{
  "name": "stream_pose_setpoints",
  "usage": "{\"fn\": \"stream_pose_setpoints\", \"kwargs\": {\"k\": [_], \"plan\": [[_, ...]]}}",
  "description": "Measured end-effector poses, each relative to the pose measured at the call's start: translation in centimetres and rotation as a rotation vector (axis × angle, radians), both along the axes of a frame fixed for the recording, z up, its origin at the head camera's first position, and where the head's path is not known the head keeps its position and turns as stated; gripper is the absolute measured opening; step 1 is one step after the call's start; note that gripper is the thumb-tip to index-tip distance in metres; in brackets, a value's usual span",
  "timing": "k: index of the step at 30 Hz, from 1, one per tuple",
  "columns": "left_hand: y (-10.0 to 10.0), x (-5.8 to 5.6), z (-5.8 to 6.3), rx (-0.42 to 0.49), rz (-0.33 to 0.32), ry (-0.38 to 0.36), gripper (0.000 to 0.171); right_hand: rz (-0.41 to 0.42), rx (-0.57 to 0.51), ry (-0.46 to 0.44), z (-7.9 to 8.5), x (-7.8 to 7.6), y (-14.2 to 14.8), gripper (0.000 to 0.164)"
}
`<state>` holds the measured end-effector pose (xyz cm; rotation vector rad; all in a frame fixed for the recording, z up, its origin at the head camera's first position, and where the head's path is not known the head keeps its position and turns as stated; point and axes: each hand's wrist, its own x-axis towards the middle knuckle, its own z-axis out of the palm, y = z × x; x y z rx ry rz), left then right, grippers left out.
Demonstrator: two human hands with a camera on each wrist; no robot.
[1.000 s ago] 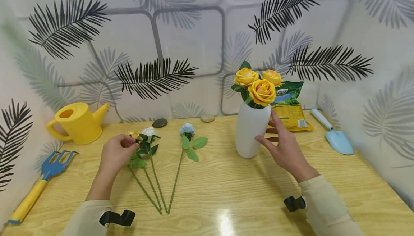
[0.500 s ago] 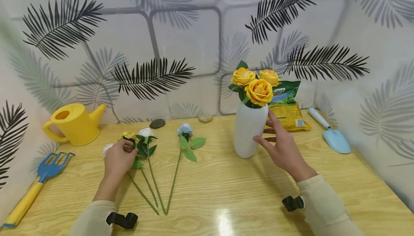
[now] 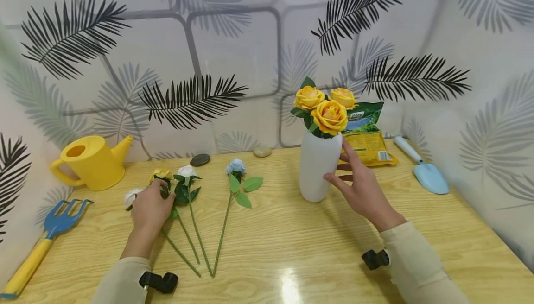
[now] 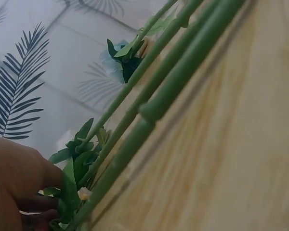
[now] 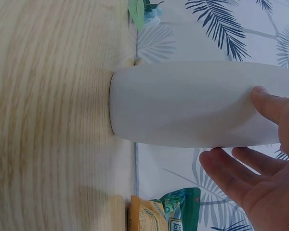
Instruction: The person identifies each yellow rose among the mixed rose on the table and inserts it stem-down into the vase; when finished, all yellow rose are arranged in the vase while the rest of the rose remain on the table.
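My right hand holds the side of a white vase, which stands upright on the table. In the right wrist view the thumb lies on the vase wall and the other fingers meet its side. Several yellow roses with green leaves fill its mouth. At left, my left hand pinches a yellow rose below its bloom; leaves partly hide the fingertips in the left wrist view. Beside it lie a white rose and a blue rose. Another white rose shows partly behind the hand.
A yellow watering can and a blue hand fork with a yellow handle are at far left. Dark and pale stones lie along the wall. Behind the vase is a yellow-green packet; a light blue trowel lies right.
My left hand has come down over the yellow rose, and its stem has shifted slightly up and left. The right hand stays on the vase. The whole head view has drifted slightly.
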<state>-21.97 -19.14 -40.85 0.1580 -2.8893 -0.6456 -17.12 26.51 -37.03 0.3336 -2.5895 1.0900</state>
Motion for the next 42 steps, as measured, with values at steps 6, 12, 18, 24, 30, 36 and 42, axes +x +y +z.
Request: {"fn": "stream_pose_setpoints", "kwargs": {"k": [6,12,18,24,30,36,42], "plan": [[0.16,-0.06,0.19,-0.014,-0.004,-0.062,0.034,0.0,0.0,0.013,-0.05,-0.03,-0.05,0.092],[-0.04,-0.36,0.11,0.07,0.016,-0.096,0.03,-0.007,0.004,-0.006,0.12,-0.01,-0.03,0.092],[-0.24,-0.44,-0.04,0.124,0.051,-0.094,0.029,-0.003,0.009,-0.007,0.15,-0.05,-0.17,0.092],[-0.17,-0.38,0.07,0.071,0.058,-0.082,0.029,0.0,0.006,0.002,0.16,0.01,-0.16,0.092],[-0.32,-0.37,0.04,0.031,0.069,-0.097,0.034,0.006,0.005,0.017,0.07,0.03,-0.08,0.093],[-0.35,-0.41,0.19,0.053,0.072,-0.11,0.034,0.008,0.008,0.025,0.1,0.03,-0.05,0.091],[-0.23,-0.26,0.48,0.068,0.053,-0.064,0.038,0.003,0.009,0.022,0.02,-0.08,-0.08,0.092]]}}
